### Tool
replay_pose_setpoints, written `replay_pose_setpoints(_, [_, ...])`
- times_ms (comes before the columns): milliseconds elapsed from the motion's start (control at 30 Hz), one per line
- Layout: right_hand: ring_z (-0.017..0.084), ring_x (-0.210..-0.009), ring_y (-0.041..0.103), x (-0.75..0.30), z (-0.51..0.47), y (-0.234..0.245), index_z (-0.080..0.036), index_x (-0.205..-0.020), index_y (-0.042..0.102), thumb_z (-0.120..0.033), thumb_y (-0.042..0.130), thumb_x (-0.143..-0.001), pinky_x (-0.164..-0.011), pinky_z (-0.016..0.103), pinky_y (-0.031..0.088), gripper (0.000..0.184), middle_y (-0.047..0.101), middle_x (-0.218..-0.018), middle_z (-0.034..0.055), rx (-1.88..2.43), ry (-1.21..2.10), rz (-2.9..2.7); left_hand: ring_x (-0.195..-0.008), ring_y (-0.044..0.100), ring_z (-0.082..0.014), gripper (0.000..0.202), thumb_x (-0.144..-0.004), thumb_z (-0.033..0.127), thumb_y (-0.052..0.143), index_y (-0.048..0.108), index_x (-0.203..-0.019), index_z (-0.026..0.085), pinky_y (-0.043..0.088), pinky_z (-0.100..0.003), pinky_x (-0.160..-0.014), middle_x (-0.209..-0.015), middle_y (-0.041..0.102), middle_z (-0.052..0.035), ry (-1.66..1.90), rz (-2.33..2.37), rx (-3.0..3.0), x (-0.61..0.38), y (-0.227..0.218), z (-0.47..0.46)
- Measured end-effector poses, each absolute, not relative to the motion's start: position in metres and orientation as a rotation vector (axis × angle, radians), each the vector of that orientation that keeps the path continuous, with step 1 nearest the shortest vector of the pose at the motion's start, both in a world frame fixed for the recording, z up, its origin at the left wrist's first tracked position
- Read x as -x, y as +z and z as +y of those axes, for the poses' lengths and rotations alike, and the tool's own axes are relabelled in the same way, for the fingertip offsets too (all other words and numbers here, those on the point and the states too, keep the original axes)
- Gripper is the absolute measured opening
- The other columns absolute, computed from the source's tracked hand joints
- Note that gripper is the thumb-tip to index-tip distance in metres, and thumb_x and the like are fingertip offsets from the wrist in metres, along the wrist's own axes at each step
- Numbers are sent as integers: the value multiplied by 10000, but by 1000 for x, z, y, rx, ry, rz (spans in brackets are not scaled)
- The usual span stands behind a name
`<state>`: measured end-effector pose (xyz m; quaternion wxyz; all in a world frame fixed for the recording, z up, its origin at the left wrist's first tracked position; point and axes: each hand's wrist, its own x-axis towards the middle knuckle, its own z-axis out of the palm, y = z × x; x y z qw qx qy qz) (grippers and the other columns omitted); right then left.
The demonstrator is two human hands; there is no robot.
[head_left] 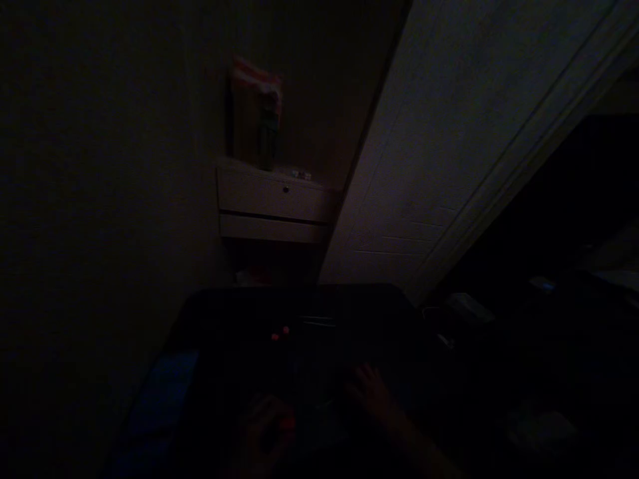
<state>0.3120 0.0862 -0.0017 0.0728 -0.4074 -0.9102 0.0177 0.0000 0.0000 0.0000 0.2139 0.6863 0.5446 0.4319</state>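
Note:
The picture is very dark. My left hand point(259, 422) is low in the middle, over the dark table point(224, 372). Its fingers curl round a small reddish-orange object point(286, 424), whose kind I cannot make out. To the right, my right hand point(370, 392) lies with fingers stretched forward and slightly apart, and nothing shows in it. Between the hands there is a faint pale line whose nature is too dim to tell. Farther back lie two small pinkish-red pieces point(280, 334) and, right of them, two thin light sticks point(318, 321).
A blue flat item point(167, 386) lies at the table's left. Behind stands a drawer unit point(274, 199) with a bag point(252, 100) and what looks like a bottle point(268, 136) on top. A pale door-like panel point(399, 186) leans across the view. A whitish box point(469, 308) is at right.

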Motion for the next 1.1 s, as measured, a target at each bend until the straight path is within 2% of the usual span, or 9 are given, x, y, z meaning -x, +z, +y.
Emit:
replay_pose_setpoints(100, [267,-1213,676,-315,62,6,-303,-1311,707,-206,521,-1041,-1027,410,579,342,738,-1315,84,1229,414,-2439,-846,757,-232,107,-816,186,754,789,-834,286,621,-335,-802,-869,799,-3,1220,1515,-1851,-2,-2,0])
replay_pose_setpoints(167, [237,-1106,739,-305,44,5,-336,-1382,672,-300,431,-1097,-910,336,632,375,781,-1223,56,1252,486,-2360,-842,750,-236,85,-845,222,734,785,-817,283,616,-343,-810,-859,797,-11,1215,1502,-1825,-1,-3,0])
replay_pose_setpoints(267, [240,-876,799,-276,21,-12,-302,-1239,759,-364,415,-1112,-740,297,661,372,827,-989,69,1279,731,-2046,-872,753,-246,105,-888,320,709,807,-865,292,616,-351,-823,-904,808,-31,1214,1487,-1762,1,-3,-1])
replay_pose_setpoints(400, [314,-1087,772,-236,-11,-51,-253,-1356,698,-425,470,-1086,-904,394,666,393,782,-1224,143,1264,584,-1839,-868,758,-262,281,-894,527,691,814,-890,274,623,-361,-791,-934,810,-64,1229,1541,-1640,1,2,-4])
replay_pose_setpoints(467, [309,-1124,763,-221,-29,-63,-279,-1358,699,-404,468,-1094,-931,401,668,372,778,-1242,117,1294,509,-1761,-823,755,-255,340,-880,580,689,805,-919,262,623,-360,-761,-929,806,-65,1204,1572,-1593,0,7,-6])
replay_pose_setpoints(567, [332,-1168,747,-206,-47,-61,-303,-1343,713,-416,535,-1071,-958,425,665,345,780,-1257,97,1299,471,-1700,-877,770,-257,379,-906,608,656,791,-975,261,627,-375,-823,-972,816,-66,1147,1552,-1531,-3,13,-8])
replay_pose_setpoints(667, [277,-1056,797,-200,-45,-46,-295,-1302,729,-372,433,-1113,-891,329,680,360,811,-1179,84,1273,484,-1694,-991,763,-289,433,-878,666,672,801,-988,268,623,-419,-898,-1051,814,-86,1209,1555,-1576,-3,13,-6])
replay_pose_setpoints(833, [260,-1118,780,-198,-28,-44,-300,-1473,623,-360,378,-1118,-939,310,658,435,782,-1276,82,1134,430,-1825,-817,762,-258,477,-843,718,689,800,-878,255,638,-365,-752,-900,802,-69,1236,1621,-1585,-1,6,-3])
replay_pose_setpoints(1100, [229,-987,806,-195,-30,-51,-329,-1539,554,-213,462,-1063,-857,263,666,498,802,-1185,84,1072,457,-1933,-702,733,-219,410,-861,666,706,784,-857,263,611,-322,-649,-823,782,-32,1157,1646,-1655,-1,11,-4])
